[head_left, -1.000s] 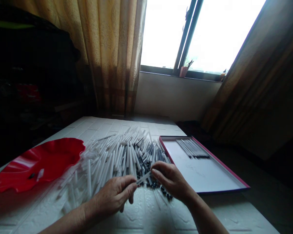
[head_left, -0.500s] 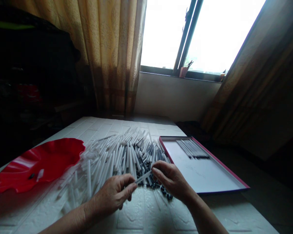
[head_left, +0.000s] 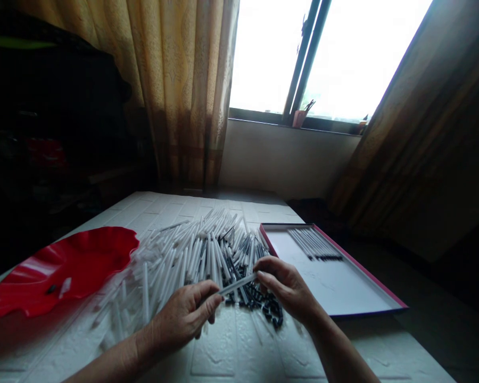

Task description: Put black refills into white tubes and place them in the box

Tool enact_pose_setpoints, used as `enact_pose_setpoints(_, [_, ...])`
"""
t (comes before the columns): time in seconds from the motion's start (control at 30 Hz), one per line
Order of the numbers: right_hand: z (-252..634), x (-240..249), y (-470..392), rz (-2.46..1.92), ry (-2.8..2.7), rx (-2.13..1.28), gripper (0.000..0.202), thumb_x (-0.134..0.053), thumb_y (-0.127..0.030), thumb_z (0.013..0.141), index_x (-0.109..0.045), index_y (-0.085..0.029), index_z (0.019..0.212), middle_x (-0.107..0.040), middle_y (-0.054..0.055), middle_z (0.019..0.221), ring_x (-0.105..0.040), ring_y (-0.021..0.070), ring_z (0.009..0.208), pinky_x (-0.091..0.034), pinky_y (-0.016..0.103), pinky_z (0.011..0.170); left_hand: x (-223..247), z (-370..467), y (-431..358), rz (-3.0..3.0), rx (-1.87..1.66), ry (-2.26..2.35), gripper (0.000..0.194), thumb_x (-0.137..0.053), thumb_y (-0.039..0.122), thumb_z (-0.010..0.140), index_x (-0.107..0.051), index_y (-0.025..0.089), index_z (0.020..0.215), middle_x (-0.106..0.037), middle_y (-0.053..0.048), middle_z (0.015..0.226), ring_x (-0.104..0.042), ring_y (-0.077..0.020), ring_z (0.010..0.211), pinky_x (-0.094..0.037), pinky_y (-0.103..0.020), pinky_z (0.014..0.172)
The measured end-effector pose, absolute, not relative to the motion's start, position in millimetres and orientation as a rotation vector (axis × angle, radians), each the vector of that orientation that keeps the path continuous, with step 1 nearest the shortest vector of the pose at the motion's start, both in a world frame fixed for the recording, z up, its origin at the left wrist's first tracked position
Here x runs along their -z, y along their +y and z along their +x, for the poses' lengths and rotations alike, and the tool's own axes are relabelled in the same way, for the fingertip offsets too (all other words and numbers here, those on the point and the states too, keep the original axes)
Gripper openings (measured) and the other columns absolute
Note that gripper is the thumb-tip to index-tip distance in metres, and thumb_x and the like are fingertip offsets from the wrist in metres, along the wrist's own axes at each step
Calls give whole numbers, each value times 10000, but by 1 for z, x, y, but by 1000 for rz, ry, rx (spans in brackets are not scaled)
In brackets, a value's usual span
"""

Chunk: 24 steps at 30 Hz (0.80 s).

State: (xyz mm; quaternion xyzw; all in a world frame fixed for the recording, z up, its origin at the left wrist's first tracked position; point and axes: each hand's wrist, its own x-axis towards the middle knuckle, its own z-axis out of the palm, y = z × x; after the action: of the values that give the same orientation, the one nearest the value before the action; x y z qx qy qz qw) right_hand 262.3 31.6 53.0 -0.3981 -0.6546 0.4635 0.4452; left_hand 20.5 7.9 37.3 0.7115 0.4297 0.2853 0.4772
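Note:
A translucent pen barrel (head_left: 237, 285) is held slantwise above the table, its right end a little higher. My left hand (head_left: 186, 315) pinches the lower left end between thumb and fingers. At the other end, the fingertips of my right hand (head_left: 285, 284) are closed on the barrel; they hide its tip. Behind both hands spreads a heap of whitish pen barrels (head_left: 175, 260). Small black pen parts, probably caps (head_left: 272, 311), lie by my right hand. Dark thin sticks, perhaps refills, show among the barrels.
To the left stands a red wavy-edged dish (head_left: 99, 250) with a small black piece and a clear piece in it. A shallow white tray with a red rim (head_left: 363, 274) lies at right, holding a row of pens (head_left: 315, 243). Curtains and a window are beyond the table.
My right hand has moved slightly right and up, and more of the barrel shows between the hands. My left hand has shifted slightly left.

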Motion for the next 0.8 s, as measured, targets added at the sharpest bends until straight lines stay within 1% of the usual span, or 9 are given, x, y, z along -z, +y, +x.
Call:
enact_pose_setpoints(0.1, [263, -54, 30, -959, -1582, -1235, 337, -750, -500, 797, -624, -193, 853, -554, -39, 679, -509, 113, 567, -437, 242, 536, -35, 21, 8, 1726, -718, 1039, 547, -479, 730, 883, -570, 191, 862, -520, 59, 611, -452, -64, 395, -349, -153, 374])
enact_pose_setpoints(0.2, [257, -51, 27, -902, -1532, -1353, 425, -791, -561, 748, -622, -202, 898, -568, -38, 745, -494, 89, 544, -438, 221, 513, -32, 22, 8, 1719, -726, 1011, 590, -477, 759, 870, -588, 179, 885, -519, 53, 623, -455, -65, 400, -358, -156, 376])
enact_pose_setpoints(0.23, [254, -49, 26, -879, -1517, -1393, 455, -797, -584, 734, -620, -204, 911, -561, -43, 740, -481, 80, 526, -434, 215, 502, -31, 23, 8, 1720, -723, 998, 604, -477, 765, 867, -600, 175, 899, -526, 48, 631, -459, -66, 404, -369, -160, 382])
enact_pose_setpoints(0.33, [243, -42, 22, -814, -1513, -1518, 499, -804, -618, 717, -635, -186, 901, -529, -59, 642, -464, 75, 492, -418, 208, 486, -30, 25, 6, 1738, -704, 963, 619, -487, 761, 869, -642, 165, 931, -563, 26, 662, -490, -73, 423, -411, -170, 409])
enact_pose_setpoints(0.47, [232, -37, 17, -766, -1546, -1656, 498, -823, -596, 718, -678, -148, 883, -573, -24, 629, -516, 94, 536, -417, 208, 493, -31, 26, 3, 1794, -681, 942, 569, -493, 700, 908, -666, 159, 871, -601, 3, 687, -549, -81, 457, -422, -160, 425])
enact_pose_setpoints(0.53, [232, -37, 17, -761, -1514, -1686, 477, -829, -576, 726, -688, -151, 888, -590, -16, 622, -530, 100, 545, -412, 203, 489, -31, 26, 3, 1814, -672, 939, 548, -486, 669, 928, -670, 156, 880, -611, -1, 692, -556, -80, 456, -419, -155, 425])
enact_pose_setpoints(0.6, [236, -40, 17, -751, -1470, -1699, 448, -841, -546, 730, -704, -156, 902, -601, -15, 602, -521, 93, 513, -397, 195, 472, -30, 26, 3, 1821, -673, 944, 540, -467, 656, 938, -661, 153, 904, -608, 1, 687, -548, -79, 443, -417, -154, 414])
enact_pose_setpoints(0.7, [246, -45, 21, -776, -1342, -1519, 434, -875, -521, 687, -741, -148, 863, -592, -6, 540, -469, 84, 419, -348, 193, 400, -28, 25, 4, 1836, -686, 963, 507, -440, 625, 948, -629, 157, 901, -586, 15, 664, -528, -74, 418, -412, -149, 396])
enact_pose_setpoints(0.8, [261, -49, 29, -809, -1149, -1198, 426, -849, -553, 690, -744, -173, 850, -547, -31, 519, -439, 87, 415, -336, 194, 384, -30, 24, 4, 1894, -708, 998, 399, -426, 514, 967, -610, 170, 879, -553, 43, 614, -498, -71, 394, -386, -147, 384])
